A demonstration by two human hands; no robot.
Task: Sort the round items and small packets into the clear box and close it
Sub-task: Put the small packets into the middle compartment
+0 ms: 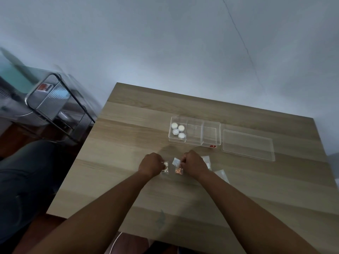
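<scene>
A clear box (211, 143) with three compartments stands open on the wooden table (128, 180). Several white round items (178, 130) fill its left compartment; the other two look empty. The clear lid (247, 146) lies flat to the right of the box. In front of the box my left hand (151, 165) pinches a small packet of pale beads (166, 167). My right hand (193, 165) grips a clear packet (176, 161) above an orange-filled packet (178, 170). More clear packets (221, 174) lie partly hidden under my right wrist.
A metal-framed side table with a ribbed glass top (53, 99) stands left of the table, blurred. A white wall runs behind. The table's left edge (77, 162) drops to a dark floor and my trouser leg.
</scene>
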